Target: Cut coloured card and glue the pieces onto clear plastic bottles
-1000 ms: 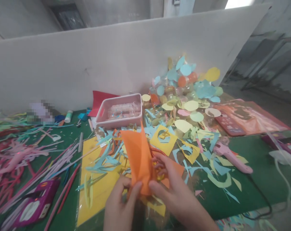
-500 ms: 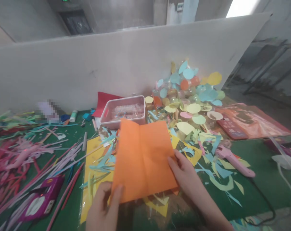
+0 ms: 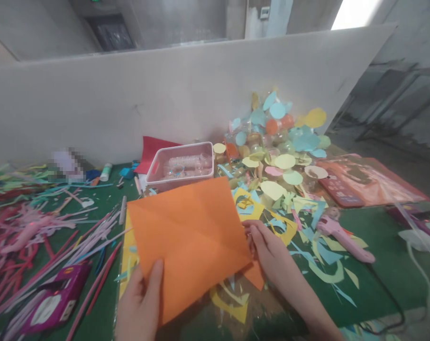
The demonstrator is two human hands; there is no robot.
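Head view: an orange sheet [image 3: 189,241] is held unfolded and flat above the counter [image 3: 378,265], over paper scraps [image 3: 282,199]. The left hand [image 3: 140,303] clamps its near edge, thumb on top. The right hand [image 3: 271,251] pinches its right edge. A pink tray [image 3: 181,177] stands just behind.

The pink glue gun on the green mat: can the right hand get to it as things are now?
Probably yes. The pink glue gun lies in the open, to the right of the right hand, with only flat paper scraps between them. But the hand is holding the orange sheet.
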